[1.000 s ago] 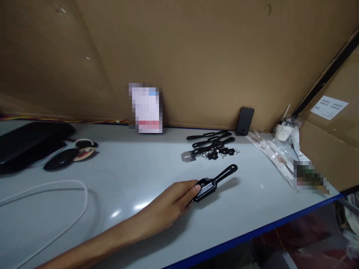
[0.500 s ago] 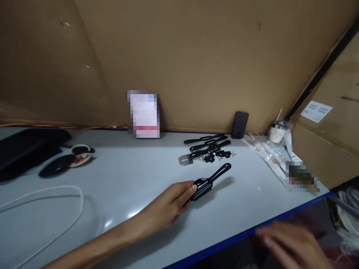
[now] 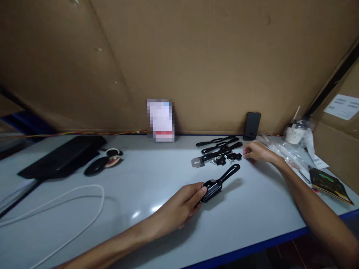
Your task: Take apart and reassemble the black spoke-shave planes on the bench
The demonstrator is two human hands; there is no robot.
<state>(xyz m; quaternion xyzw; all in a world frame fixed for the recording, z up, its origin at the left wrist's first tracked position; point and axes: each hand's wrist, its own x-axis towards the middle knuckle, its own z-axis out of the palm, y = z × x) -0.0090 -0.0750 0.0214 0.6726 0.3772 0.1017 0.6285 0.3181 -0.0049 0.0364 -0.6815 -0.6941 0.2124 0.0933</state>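
In my left hand (image 3: 192, 201) is a black spokeshave (image 3: 212, 189), gripped at one end, its free handle pointing up and away to the right. My right hand (image 3: 256, 152) is over the table at the right of the loose parts, thumb and fingertips pinched together; what is between them is hidden. Beside those fingertips lie a black lever cap (image 3: 234, 156) and another black cap (image 3: 221, 160), with small silver screws (image 3: 213, 161) around them. A flat steel blade (image 3: 197, 162) rests at the left of this group. Behind are several more black spokeshave bodies (image 3: 214, 149).
A phone (image 3: 251, 126) leans on the cardboard wall. To the right are plastic bags (image 3: 280, 149), a wrapped cup (image 3: 295, 132) and a dark packet (image 3: 331, 185). Leftward lie a black mouse (image 3: 97, 166), a black device (image 3: 64, 157) and a white cable (image 3: 101, 203).
My right hand has come up from below the table's front edge to the loose parts, where a screw lay. My left hand keeps its hold on the spokeshave. The view has shifted left.
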